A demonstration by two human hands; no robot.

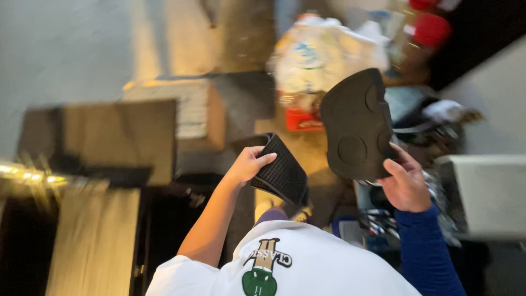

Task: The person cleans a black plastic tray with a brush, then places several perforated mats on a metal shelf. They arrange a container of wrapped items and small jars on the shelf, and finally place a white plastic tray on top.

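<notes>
My left hand point(246, 164), on a bare arm, grips a small black ribbed mat point(284, 174) by its edge, with the mat bent downward. My right hand point(406, 185), on an arm in a blue sleeve, holds up a larger flat black rubber mat point(355, 123) with round impressions on its face. The two mats are close together but do not touch. A white T-shirt point(307, 263) with a green graphic fills the bottom of the view.
The view is blurred. A cardboard box point(194, 112) and a dark box point(118, 137) sit to the left. A full plastic bag point(323, 55) above a red box point(302, 119) lies ahead. A pale bin point(487, 192) and tangled clutter point(378, 222) are at right.
</notes>
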